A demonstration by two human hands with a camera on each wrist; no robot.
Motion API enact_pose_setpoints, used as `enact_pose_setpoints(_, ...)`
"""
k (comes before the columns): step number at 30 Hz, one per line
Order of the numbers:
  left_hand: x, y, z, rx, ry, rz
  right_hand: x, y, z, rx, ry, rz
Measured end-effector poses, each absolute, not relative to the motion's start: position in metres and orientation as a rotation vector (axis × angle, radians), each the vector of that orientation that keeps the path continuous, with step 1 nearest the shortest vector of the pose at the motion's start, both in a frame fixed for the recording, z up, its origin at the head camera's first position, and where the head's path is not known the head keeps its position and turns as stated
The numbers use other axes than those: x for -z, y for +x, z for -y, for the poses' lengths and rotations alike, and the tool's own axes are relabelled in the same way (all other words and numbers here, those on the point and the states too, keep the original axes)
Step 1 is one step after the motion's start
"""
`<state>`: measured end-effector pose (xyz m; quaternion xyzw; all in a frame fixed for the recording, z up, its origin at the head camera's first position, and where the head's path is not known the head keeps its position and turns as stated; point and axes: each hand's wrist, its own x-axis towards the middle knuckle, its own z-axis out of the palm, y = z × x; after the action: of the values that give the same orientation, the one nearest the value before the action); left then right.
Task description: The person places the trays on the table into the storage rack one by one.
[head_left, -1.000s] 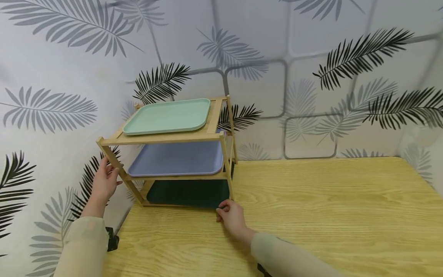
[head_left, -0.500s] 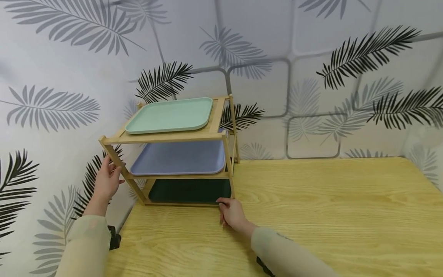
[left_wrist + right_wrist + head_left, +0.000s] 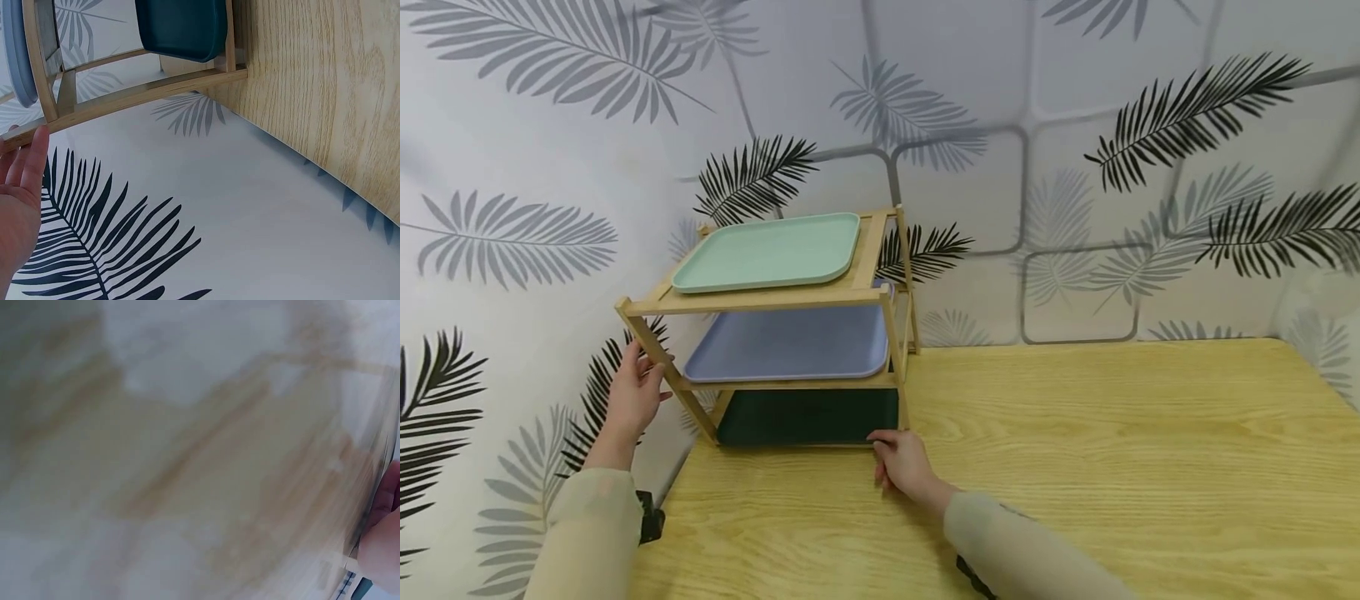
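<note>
A three-tier wooden rack (image 3: pixel 760 305) stands at the table's back left. Its top tier bears a mint green tray (image 3: pixel 767 252), the middle one a lavender tray (image 3: pixel 790 343), the lowest a dark green tray (image 3: pixel 808 417). My left hand (image 3: pixel 632 400) holds the rack's front left post, fingers behind it and fingertips at its edge in the left wrist view. At the dark green tray's front right corner, my right hand (image 3: pixel 908 467) pinches the tray's rim, other fingers curled below. The right wrist view is blurred and shows only part of that hand (image 3: pixel 380 544).
The wood-grain table (image 3: pixel 1105 450) stretches right of the rack. A pale wall (image 3: pixel 955 150) with feather prints rises behind and to the left. The rack's left side stands close to that wall, by the table's left edge (image 3: pixel 300 153).
The dark green tray slid back behind the front rail, then came slightly forward and left over it. My right hand's grip shifted at the corner. The left hand stays on the post.
</note>
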<state>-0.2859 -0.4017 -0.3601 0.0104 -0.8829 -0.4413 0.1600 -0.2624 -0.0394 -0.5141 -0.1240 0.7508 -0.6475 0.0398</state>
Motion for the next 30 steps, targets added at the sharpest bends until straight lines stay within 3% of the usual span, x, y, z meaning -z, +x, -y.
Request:
enact_pose_setpoints(17, 0.360, -0.289, 0.394, 1.278, 0.023, 2.532, 0.513, -0.263, 0.046, 2.084, -0.086, -2.306)
enact_pose_setpoints(30, 0.359, -0.297, 0.391, 1.277, 0.074, 2.511, 0.492, -0.241, 0.023, 2.109, -0.313, -2.049)
